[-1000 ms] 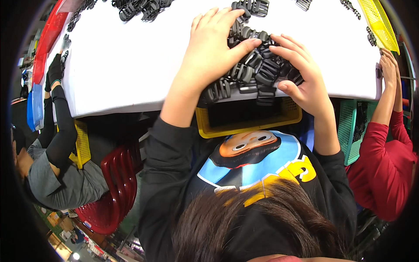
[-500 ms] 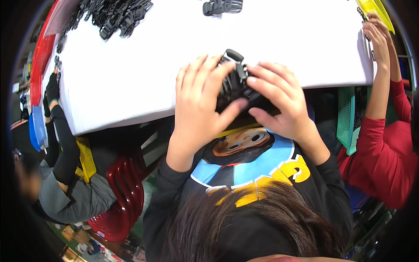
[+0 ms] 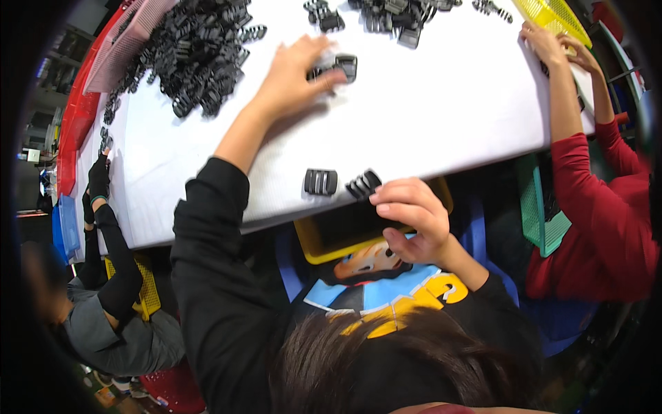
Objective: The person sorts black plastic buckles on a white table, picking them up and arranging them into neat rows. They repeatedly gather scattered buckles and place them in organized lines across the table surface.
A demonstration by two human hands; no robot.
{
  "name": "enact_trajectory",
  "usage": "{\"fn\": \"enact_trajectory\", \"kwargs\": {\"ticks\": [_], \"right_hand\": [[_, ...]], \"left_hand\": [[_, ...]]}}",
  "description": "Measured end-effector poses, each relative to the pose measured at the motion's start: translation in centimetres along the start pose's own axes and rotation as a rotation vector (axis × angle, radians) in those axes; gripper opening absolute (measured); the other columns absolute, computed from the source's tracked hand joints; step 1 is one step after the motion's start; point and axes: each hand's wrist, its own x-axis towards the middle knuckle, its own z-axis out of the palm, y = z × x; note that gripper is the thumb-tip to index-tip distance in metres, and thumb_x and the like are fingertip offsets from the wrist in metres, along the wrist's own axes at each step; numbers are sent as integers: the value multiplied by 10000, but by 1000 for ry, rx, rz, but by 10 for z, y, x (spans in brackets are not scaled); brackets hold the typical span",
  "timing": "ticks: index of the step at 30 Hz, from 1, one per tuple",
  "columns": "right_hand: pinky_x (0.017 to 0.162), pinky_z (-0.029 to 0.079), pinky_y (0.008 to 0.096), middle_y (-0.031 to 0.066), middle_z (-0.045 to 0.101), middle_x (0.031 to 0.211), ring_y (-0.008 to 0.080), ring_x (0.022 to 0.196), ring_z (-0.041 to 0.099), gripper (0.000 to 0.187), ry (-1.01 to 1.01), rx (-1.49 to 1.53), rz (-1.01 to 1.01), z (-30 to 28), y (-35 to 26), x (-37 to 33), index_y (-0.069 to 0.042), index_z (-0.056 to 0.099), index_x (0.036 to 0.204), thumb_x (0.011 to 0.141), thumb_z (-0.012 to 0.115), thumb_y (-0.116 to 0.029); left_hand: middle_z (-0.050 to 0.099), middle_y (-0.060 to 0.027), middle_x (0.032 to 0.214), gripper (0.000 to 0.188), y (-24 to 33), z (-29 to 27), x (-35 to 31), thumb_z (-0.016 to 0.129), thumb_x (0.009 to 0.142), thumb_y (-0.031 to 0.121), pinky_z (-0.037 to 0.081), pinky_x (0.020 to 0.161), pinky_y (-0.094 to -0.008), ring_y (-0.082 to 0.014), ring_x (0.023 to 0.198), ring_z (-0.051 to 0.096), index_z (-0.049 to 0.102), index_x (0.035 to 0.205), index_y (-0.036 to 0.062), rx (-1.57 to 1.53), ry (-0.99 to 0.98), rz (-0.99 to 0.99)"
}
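Observation:
Black claw hair clips lie on the white table (image 3: 427, 103). My left hand (image 3: 293, 79) reaches out over the table, fingers stretched and thumb apart, around a couple of black claw clips (image 3: 347, 67); its fingers partly cover them. Close to the table's near edge sit two more clips: one lies flat (image 3: 321, 182), the other is tilted (image 3: 363, 184). My right hand (image 3: 417, 217) is beside the tilted clip, its fingertips at the clip's right end. Its fingers bend loosely, the thumb stands apart, and nothing shows between them.
A large heap of black clips (image 3: 200, 55) lies at the far left by a pink basket (image 3: 124, 45). More clips (image 3: 396, 17) lie at the back. A yellow tray (image 3: 324, 252) is below the near edge. Co-workers' hands work at the left edge and by a yellow basket (image 3: 552, 17).
My hands, together around black clips before, have moved apart. The left has gone forward to the farther clips; the right stays near the edge. Two clips now show there. The view has shifted.

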Motion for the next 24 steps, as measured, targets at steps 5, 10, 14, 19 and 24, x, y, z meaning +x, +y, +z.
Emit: {"fn": "enact_trajectory", "kwargs": {"ticks": [5, 10, 14, 19, 24], "right_hand": [[732, 476, 372, 137, 607, 947, 297, 822, 581, 345, 76, -104, 12, -10, 6, -1, -15, 573, 1022, 686, 655, -5], [742, 469, 368, 148, 602, 957, 306, 836, 577, 328, 100, -146, 25, -17, 8, 5, -9, 568, 1029, 712, 651, -26], [778, 463, 369, 165, 576, 1033, 319, 909, 562, 366, 39, -229, 74, -27, 12, 10, -8, 566, 1068, 717, 664, -38], [990, 371, 421, 196, 437, 1283, 377, 1189, 410, 609, -401, -517, 229, -69, 39, 92, -72, 479, 1250, 731, 731, -269], [935, 402, 391, 169, 537, 1148, 328, 1075, 505, 469, -352, -597, 47, -50, 133, 184, -44, 542, 1175, 816, 644, -327]], "left_hand": [[423, -148, 1364, 554, 48, -3, -23, 691, 719, 395, 209, 1063, -528, -386, 1310, 301, 569, 1194, 139, -245, -287, 211], [432, -170, 1330, 603, 97, -14, -71, 718, 674, 460, 271, 1037, -514, -399, 1272, 341, 579, 1138, 101, -367, -320, 276], [456, -184, 1272, 569, 118, -19, -98, 701, 709, 455, 326, 1009, -462, -380, 1211, 403, 579, 1100, 60, -386, -360, 385], [417, -170, 1328, 578, 86, -41, -91, 754, 682, 382, 334, 1004, -433, -365, 1240, 389, 574, 1142, 82, -624, -216, 244], [437, -144, 1335, 545, 9, -65, -56, 680, 764, 411, 278, 1047, -421, -318, 1272, 366, 549, 1183, 89, -119, 13, -39]]}}
